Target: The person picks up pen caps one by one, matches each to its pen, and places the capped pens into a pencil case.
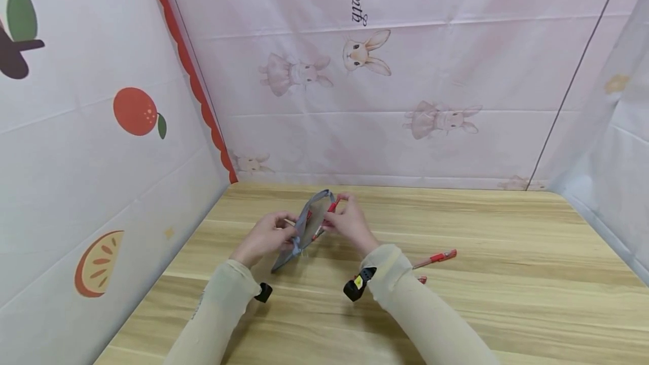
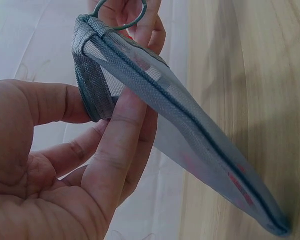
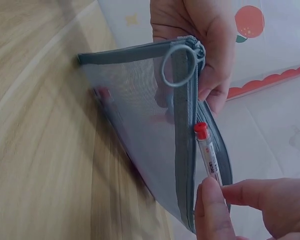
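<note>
A grey-blue mesh zip pouch (image 1: 315, 213) stands tilted above the wooden table with its mouth held apart. My left hand (image 1: 269, 235) grips it by the zipped edge, thumb on one side and fingers reaching into the opening, as the left wrist view shows. Between thumb and fingertips, my right hand (image 1: 350, 221) pinches a clear-barrelled red pen (image 3: 208, 155). The pen's red end lies right at the pouch's mouth in the right wrist view. Through the mesh, a blurred red pen (image 3: 105, 93) shows inside. A ring pull (image 3: 164, 70) hangs at the zip's end.
On the table (image 1: 507, 230), a red pen (image 1: 436, 258) lies to the right of my right forearm. Another red tip (image 1: 422, 279) peeks out from behind that sleeve. Printed cloth walls (image 1: 385, 145) border the table at the back and sides.
</note>
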A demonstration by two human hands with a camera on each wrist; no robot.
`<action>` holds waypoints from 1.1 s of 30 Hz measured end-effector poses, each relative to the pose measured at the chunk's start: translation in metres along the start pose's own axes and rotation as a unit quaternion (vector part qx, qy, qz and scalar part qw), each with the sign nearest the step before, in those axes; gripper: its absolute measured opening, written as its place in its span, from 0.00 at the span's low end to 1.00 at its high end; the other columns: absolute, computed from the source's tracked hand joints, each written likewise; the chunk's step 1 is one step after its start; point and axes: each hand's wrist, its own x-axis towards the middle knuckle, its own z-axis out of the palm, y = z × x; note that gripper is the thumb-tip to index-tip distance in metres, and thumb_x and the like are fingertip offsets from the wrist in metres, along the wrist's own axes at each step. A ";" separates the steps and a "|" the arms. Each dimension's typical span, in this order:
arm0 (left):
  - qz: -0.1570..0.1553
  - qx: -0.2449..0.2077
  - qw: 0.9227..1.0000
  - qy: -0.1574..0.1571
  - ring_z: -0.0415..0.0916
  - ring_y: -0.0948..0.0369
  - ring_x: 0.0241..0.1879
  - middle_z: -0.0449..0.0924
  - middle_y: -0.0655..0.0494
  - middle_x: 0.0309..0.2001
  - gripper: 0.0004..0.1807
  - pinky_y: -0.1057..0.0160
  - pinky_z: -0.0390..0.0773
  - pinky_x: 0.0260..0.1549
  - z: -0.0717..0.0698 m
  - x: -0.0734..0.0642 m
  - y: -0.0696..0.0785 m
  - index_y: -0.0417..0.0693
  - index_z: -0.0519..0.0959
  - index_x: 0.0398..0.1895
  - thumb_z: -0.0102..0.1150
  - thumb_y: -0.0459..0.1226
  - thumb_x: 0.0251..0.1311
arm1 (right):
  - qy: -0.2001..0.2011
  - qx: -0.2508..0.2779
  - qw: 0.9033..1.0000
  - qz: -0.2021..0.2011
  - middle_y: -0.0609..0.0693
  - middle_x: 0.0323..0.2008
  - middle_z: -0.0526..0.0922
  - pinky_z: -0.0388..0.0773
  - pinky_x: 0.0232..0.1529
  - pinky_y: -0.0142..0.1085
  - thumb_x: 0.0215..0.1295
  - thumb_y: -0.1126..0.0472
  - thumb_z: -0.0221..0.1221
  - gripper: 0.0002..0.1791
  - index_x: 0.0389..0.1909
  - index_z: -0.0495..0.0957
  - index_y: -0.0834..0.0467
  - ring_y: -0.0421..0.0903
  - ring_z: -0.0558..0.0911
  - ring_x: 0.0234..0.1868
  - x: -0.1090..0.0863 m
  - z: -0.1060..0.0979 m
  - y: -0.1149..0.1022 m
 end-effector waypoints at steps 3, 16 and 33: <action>-0.002 -0.001 1.000 0.002 0.86 0.58 0.38 0.83 0.41 0.46 0.16 0.55 0.90 0.46 0.000 0.000 0.000 0.37 0.79 0.62 0.55 0.30 0.74 | 0.005 -0.005 1.000 0.001 0.56 0.31 0.85 0.91 0.41 0.39 0.71 0.73 0.63 0.37 0.77 0.60 0.63 0.43 0.87 0.24 0.000 0.003 0.000; -0.013 -0.001 1.000 0.010 0.86 0.57 0.40 0.82 0.38 0.51 0.16 0.51 0.90 0.49 -0.002 0.002 0.002 0.37 0.79 0.62 0.55 0.30 0.75 | 0.003 -0.026 1.000 -0.014 0.60 0.34 0.86 0.91 0.42 0.45 0.70 0.74 0.64 0.37 0.76 0.60 0.67 0.42 0.86 0.24 -0.002 0.010 -0.003; 0.003 0.001 1.000 0.003 0.85 0.56 0.42 0.83 0.39 0.50 0.16 0.50 0.90 0.50 -0.006 0.001 -0.001 0.38 0.79 0.61 0.55 0.31 0.75 | -0.018 -0.055 0.998 -0.015 0.64 0.40 0.87 0.91 0.46 0.48 0.72 0.72 0.65 0.35 0.75 0.61 0.64 0.45 0.87 0.28 -0.010 0.013 -0.001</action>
